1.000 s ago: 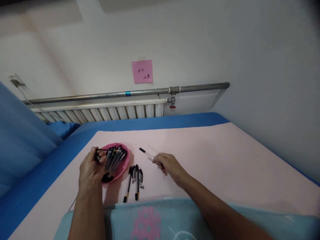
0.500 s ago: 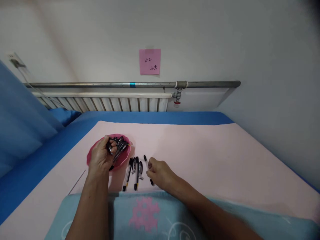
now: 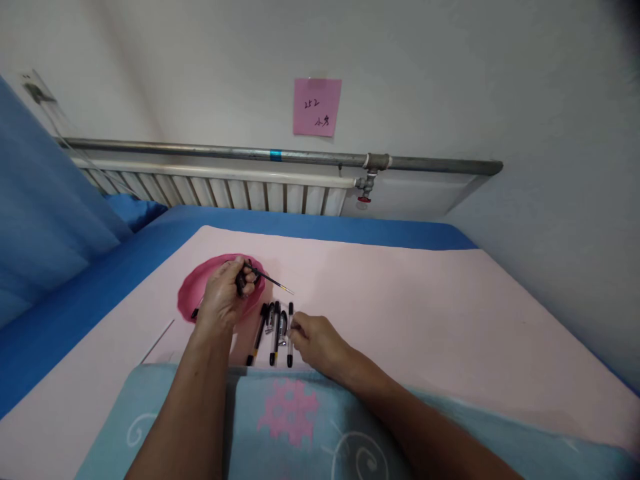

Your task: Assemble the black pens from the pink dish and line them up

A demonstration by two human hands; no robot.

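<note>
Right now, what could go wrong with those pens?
Thin dark rod: the left hand holds it near one end, so it might slip or snag.
Rightmost pen: the right hand is close against the row; a nudge might scatter it.
Thin white rod: it lies near the left forearm, which could brush it.

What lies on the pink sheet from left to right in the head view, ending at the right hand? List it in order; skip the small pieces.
Thin white stick → pink basket → slanted pen → middle pen → rightmost pen → right hand. The left hand overlaps the basket, so it is left out.
</note>
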